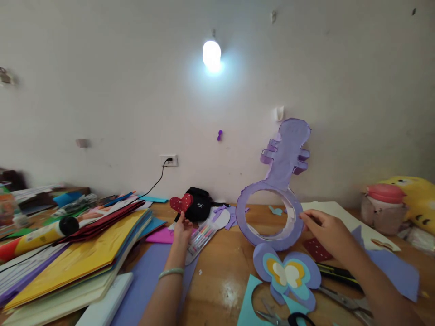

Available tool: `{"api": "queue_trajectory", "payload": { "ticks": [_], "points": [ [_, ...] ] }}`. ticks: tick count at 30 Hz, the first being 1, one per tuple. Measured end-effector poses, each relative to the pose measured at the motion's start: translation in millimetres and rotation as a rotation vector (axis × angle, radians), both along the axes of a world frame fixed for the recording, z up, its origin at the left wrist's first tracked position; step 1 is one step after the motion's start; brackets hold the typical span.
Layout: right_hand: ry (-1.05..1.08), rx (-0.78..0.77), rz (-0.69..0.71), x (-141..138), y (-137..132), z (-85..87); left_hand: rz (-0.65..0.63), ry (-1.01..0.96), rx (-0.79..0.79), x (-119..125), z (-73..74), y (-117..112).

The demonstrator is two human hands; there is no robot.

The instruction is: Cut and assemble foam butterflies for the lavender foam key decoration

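My left hand (182,230) pinches a red dotted paper heart (181,203) and holds it up above the wooden table (224,267). My right hand (326,233) grips the right rim of a large purple key-shaped cardboard piece (283,167), which stands upright on the table with its ring at the bottom. In front of the ring lies a layered paper butterfly (287,274) in purple, blue, orange and white.
A stack of coloured paper sheets (78,253) fills the left side. A pack of pens (200,237), a black pouch (199,203), scissors (343,299), a cutter, purple paper scraps and a pink-lidded jar (382,206) lie around. The wall stands behind.
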State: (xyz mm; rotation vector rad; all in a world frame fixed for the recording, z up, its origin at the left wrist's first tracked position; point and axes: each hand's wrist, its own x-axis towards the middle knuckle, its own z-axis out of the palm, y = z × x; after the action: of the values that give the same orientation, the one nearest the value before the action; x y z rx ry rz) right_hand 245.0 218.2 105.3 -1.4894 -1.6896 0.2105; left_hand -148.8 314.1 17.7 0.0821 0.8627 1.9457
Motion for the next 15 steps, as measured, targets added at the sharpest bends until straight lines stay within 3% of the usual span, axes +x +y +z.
{"api": "queue_trajectory", "payload": {
  "ticks": [15],
  "points": [
    [-0.110, -0.097, -0.018, 0.4, 4.2, -5.4, 0.004, -0.015, 0.035, -6.2, -0.4, -0.3]
  ]
}}
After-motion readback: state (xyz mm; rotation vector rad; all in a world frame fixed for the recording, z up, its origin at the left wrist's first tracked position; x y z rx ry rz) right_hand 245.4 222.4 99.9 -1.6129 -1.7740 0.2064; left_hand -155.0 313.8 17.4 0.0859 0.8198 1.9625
